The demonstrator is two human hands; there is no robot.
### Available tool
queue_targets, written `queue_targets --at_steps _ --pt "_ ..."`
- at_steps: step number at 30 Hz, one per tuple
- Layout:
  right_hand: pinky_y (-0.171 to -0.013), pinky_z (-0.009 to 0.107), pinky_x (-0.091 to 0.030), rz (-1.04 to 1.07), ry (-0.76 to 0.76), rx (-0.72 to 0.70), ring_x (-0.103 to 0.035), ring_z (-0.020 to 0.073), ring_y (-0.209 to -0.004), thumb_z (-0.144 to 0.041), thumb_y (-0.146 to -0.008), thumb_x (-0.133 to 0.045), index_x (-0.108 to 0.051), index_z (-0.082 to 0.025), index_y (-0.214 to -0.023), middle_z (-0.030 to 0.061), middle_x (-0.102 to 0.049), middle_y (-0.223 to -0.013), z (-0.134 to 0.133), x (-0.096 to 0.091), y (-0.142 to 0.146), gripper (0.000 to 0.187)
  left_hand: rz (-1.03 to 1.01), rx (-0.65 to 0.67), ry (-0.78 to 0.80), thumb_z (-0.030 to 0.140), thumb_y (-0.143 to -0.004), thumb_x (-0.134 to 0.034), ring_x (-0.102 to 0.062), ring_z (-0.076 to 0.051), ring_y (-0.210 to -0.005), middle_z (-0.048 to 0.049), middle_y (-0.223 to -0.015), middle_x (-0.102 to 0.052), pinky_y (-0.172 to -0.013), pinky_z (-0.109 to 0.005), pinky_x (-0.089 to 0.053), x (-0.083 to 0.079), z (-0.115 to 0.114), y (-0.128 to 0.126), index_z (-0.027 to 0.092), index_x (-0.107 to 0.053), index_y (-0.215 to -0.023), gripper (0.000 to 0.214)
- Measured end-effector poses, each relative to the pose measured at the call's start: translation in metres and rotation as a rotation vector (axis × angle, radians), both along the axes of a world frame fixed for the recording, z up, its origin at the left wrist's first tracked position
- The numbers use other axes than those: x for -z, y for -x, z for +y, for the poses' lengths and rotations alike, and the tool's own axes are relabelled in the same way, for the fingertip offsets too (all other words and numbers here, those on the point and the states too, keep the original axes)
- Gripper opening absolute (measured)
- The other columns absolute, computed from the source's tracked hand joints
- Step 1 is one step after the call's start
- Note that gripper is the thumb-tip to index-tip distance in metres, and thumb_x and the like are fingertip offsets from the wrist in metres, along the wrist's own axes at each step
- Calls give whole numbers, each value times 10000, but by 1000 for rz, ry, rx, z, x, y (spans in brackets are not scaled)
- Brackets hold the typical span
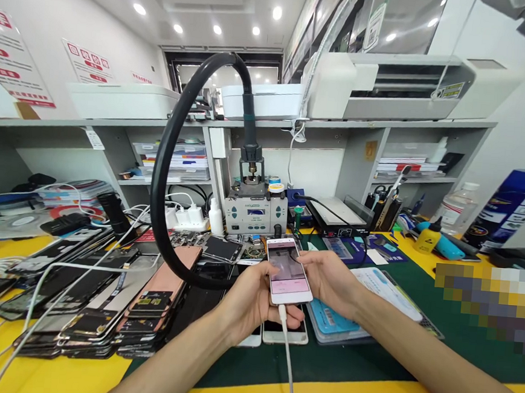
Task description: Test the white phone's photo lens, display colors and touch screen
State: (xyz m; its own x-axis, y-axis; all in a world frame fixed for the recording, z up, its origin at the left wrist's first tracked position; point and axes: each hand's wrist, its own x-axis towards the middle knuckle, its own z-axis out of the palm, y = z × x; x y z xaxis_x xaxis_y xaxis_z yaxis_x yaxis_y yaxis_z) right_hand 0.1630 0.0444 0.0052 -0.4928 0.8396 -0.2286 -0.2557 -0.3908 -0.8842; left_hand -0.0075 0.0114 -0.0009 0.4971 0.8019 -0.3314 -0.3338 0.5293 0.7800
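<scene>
A white smartphone (289, 271) with a lit screen is held up above the bench, tilted toward me. A white charging cable (287, 350) is plugged into its bottom edge and hangs down toward me. My left hand (249, 298) grips the phone from the left, thumb over the screen's edge and fingers behind and below it. My right hand (331, 277) is at the phone's right edge, its fingertips on or beside the screen; its other fingers are partly hidden. Underneath lies another white-edged phone (285, 336), partly covered by my left fingers.
Stacks of phone screens and parts (144, 308) fill the left side. A thick black hose (160, 170) arches up from a hot-air rework station (254, 214). Blue packets (332, 323) lie right on the green mat (322, 368). A yellow bottle (427, 237) stands farther right.
</scene>
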Motion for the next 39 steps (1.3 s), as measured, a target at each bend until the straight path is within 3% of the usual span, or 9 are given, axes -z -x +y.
queue_targets --at_steps 9,16,27,39 --pt "-648 309 -461 -17 -33 -4 -623 198 -627 -208 -798 -523 -603 -156 -1043 53 -716 -797 -2 -1 1 263 87 -54 -87 297 -876 -474 -683 -229 -576 -135 -804 -689 -560 -354 -569 3 -1 -2 111 -427 -1211 386" --pt "-651 300 -454 5 -29 -19 -645 208 -706 -216 -771 -532 -609 -152 -990 62 -716 -811 1 1 0 241 48 -18 -25 332 -878 -414 -682 -228 -584 -144 -746 -676 -586 -332 -566 0 -1 -1 35 -562 -1043 371" --pt "-574 266 -414 -13 14 -29 -566 168 -600 -223 -755 -509 -614 -129 -797 71 -667 -698 4 0 -2 147 96 -63 -10 262 -883 -475 -680 -235 -625 -112 -806 -673 -599 -361 -568 -8 -5 -2 114 -491 -1065 235" --pt "-531 264 -425 -74 -44 65 -582 163 -590 -139 -688 -613 -586 -156 -850 15 -632 -690 13 14 1 165 128 -64 -60 266 -882 -495 -668 -247 -640 -119 -826 -665 -633 -395 -561 -7 -7 -5 109 -499 -1089 260"
